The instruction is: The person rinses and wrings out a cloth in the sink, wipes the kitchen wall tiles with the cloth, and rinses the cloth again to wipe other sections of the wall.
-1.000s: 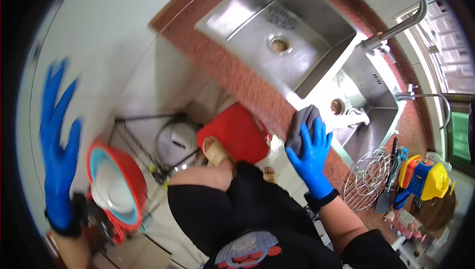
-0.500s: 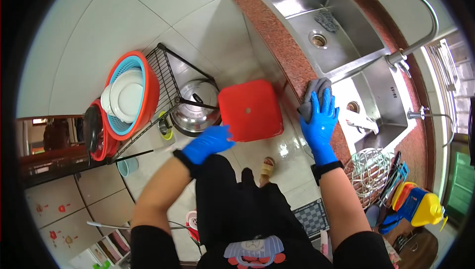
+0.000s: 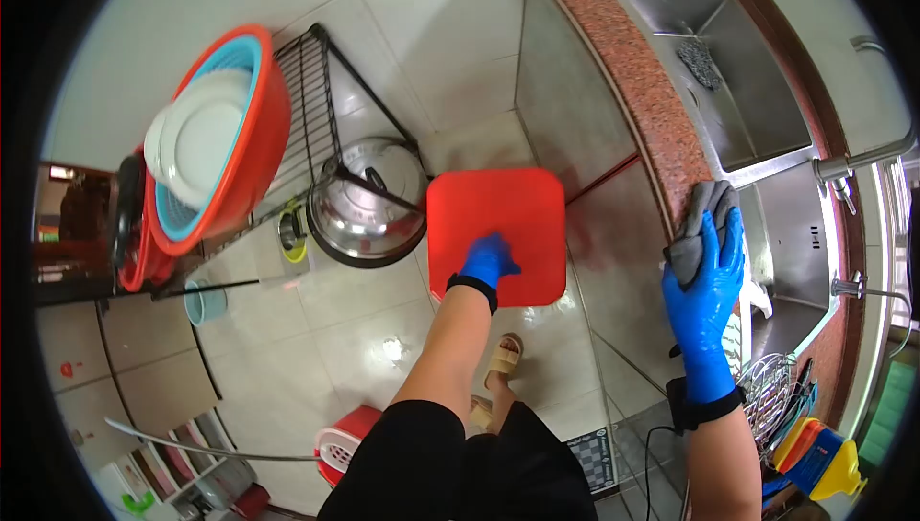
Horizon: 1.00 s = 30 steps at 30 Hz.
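My right hand (image 3: 707,305), in a blue rubber glove, rests at the granite counter's front edge with a bunched grey cloth (image 3: 704,219) gripped between thumb and fingers. Down by the floor stands a red plastic stool (image 3: 537,195) with a square, rounded seat. Over the middle of that seat is my gloved left hand (image 3: 491,260), its thumb out to the side. Its fingers point down toward the seat and are smeared by motion.
A double steel sink (image 3: 767,128) with a dark scrubber (image 3: 698,63) lies along the right. At left, a black wire rack (image 3: 305,90) carries a red basin (image 3: 273,118) with white plates (image 3: 206,138). A lidded steel pot (image 3: 369,209) stands beside the stool. A red bucket (image 3: 359,420) is near my legs.
My left hand has moved right and forward from beside the stool to over its seat. My view has shifted lower. My right hand stays on the cloth at the counter edge.
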{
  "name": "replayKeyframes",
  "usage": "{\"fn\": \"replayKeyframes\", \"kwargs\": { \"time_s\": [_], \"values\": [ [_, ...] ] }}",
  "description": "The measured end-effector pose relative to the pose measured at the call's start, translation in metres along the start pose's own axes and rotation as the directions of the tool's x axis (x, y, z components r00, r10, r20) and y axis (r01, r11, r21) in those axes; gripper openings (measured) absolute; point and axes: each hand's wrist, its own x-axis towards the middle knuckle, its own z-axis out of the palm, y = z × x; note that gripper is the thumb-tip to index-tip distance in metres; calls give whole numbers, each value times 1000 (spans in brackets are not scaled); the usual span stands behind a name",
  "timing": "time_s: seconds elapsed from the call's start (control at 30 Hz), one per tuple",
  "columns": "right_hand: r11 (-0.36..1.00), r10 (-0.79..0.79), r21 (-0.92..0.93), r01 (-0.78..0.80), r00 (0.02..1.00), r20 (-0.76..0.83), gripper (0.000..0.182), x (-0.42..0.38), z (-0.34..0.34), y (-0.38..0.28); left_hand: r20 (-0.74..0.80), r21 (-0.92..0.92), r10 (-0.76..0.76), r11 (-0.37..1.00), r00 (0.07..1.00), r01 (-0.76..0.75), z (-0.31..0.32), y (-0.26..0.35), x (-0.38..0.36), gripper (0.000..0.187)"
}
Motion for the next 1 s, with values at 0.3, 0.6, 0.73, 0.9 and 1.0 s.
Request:
{"fn": "replayKeyframes", "kwargs": {
  "time_s": [0.3,0.6,0.73,0.9,1.0],
  "values": [
    [999,-42,-25,40,996,-74,63,-5,6,3,-129,6,76,997,989,-75,169,-34,-211,42],
    [966,-248,-106,234,957,-148,58,0,19,0,-98,-191,-225,960,969,204,280,-158,-351,33],
    [964,-255,-120,239,955,-150,54,6,31,5,-158,-182,-472,877,867,444,338,-217,-374,39],
    [951,-281,-181,251,945,-166,55,8,35,11,-22,-118,-784,618,620,777,358,-229,-369,54],
    [966,-236,-141,218,963,-129,59,3,32,19,-63,4,-711,702,701,712,277,-183,-379,54]
  ]
}}
